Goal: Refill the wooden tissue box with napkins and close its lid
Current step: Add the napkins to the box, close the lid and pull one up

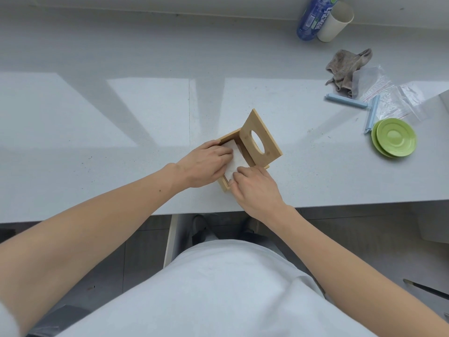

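Napkins (237, 158) inside wooden tissue box (224, 186), beneath flat, nearly straight fingers (222, 152) of left hand (206, 164) and right hand (258, 189).

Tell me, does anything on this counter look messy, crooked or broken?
Nothing spilled or broken. The square wooden tissue box sits askew to the counter edge, its oval-holed lid standing open. A crumpled grey rag lies against scattered clear zip bags, and two green saucers stack off-centre.

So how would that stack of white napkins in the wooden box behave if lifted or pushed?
Probably floppy: the napkins look thin, their top sheet slightly rumpled. Likely light and squashy, since the left hand and right hand press them down inside the wooden box. Loose sheets may slide apart.
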